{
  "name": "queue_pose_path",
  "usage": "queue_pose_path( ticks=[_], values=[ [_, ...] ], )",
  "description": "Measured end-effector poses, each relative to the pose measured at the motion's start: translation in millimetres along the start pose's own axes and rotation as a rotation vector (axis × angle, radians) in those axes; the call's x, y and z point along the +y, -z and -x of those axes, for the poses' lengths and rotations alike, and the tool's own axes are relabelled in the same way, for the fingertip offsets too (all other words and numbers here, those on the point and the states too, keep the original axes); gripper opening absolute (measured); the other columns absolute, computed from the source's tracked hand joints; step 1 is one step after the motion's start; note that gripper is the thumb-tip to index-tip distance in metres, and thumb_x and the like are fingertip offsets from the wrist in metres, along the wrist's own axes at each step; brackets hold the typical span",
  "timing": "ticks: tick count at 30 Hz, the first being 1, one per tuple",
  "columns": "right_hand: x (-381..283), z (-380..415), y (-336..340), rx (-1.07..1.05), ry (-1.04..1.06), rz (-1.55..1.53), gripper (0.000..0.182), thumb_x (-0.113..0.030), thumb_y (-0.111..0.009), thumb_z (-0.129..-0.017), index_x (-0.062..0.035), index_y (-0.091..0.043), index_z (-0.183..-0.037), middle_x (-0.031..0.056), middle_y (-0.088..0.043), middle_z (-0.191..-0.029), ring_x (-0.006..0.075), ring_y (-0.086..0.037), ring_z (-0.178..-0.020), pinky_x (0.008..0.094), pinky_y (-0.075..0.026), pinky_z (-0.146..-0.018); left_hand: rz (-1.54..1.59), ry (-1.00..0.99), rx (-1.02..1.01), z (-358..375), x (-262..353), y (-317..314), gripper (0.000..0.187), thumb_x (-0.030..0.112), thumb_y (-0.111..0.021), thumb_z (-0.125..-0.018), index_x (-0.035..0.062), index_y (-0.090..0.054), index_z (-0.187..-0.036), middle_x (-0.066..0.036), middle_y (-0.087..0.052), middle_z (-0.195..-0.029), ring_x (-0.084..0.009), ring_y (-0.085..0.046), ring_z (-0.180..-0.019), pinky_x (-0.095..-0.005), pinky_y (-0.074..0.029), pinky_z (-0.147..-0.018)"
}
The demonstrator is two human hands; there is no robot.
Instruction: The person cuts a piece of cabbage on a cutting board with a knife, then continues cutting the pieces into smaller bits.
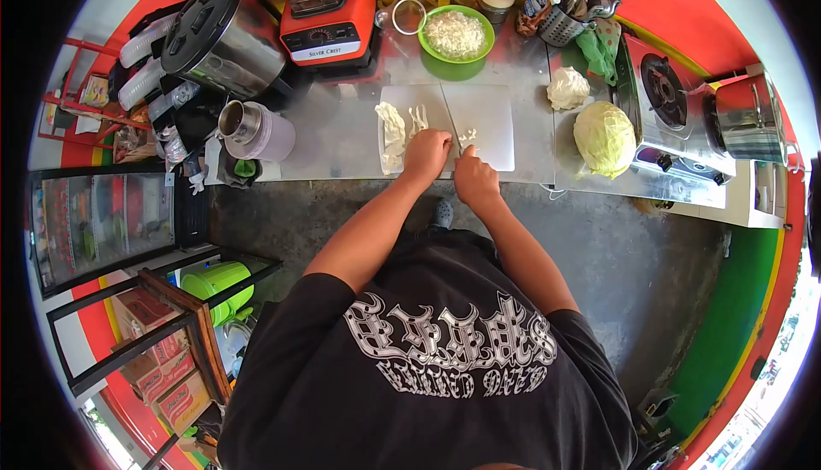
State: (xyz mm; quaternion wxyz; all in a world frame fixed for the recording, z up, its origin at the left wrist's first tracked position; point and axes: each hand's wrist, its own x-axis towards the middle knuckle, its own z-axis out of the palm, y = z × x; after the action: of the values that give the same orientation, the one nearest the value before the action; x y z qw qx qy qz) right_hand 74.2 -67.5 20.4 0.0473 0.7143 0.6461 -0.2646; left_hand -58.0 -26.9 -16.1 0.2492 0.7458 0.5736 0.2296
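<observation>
A white cutting board [492, 119] lies at the counter's front edge. My right hand [476, 177] is wrapped round the handle of a knife [449, 113], whose blade points away from me over the board. Just left of the blade, my left hand [427, 155] is closed on pale cabbage pieces [418, 118], partly hidden under the fingers. More pale cabbage leaves [392, 132] lie along the board's left side. Small chopped bits [468, 137] sit right of the knife. Behind the board stands a green bowl [488, 42] of chopped cabbage.
A whole cabbage [605, 139] and a smaller pale piece [568, 89] rest to the right, near a gas stove [663, 94]. On the left are a purple-white flask [275, 135], a large metal pot [244, 55] and a red blender [327, 38].
</observation>
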Motion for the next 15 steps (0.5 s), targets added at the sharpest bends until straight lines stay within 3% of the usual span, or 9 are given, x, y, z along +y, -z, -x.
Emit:
queue_pose_path(
  ticks=[4,14,15],
  values=[
    [-1,5,18,-0.036,0.037,-0.016,0.034,-0.032,-0.049,-0.107,0.0012,-0.050,-0.113,0.0282,-0.072,-0.106,0.0449,-0.070,-0.103,0.0528,-0.055,-0.090,-0.040,-0.128,0.025,2,-9,-3,0.013,0.016,-0.068,-0.088,0.0041,-0.073,-0.087,-0.017,-0.069,-0.083,-0.0387,-0.066,-0.086,-0.0482,-0.053,-0.078],
    [1,2,4,-0.001,0.030,-0.026,0.032,-0.031,-0.050,-0.106,0.0008,-0.049,-0.111,0.0271,-0.073,-0.098,0.0449,-0.072,-0.096,0.0529,-0.057,-0.083,0.030,-0.130,0.065,8,-6,-1,0.013,0.012,-0.065,-0.086,0.0035,-0.074,-0.087,-0.017,-0.067,-0.083,-0.0394,-0.065,-0.085,-0.0489,-0.053,-0.078],
    [-1,6,8,-0.001,0.046,0.010,0.031,-0.031,-0.049,-0.106,-0.0003,-0.049,-0.110,0.0244,-0.074,-0.097,0.0420,-0.074,-0.094,0.0505,-0.059,-0.081,0.075,-0.162,0.069,7,-8,-1,0.013,0.012,-0.065,-0.087,0.0034,-0.074,-0.087,-0.017,-0.067,-0.083,-0.0394,-0.065,-0.085,-0.0490,-0.053,-0.078]
  ],
)
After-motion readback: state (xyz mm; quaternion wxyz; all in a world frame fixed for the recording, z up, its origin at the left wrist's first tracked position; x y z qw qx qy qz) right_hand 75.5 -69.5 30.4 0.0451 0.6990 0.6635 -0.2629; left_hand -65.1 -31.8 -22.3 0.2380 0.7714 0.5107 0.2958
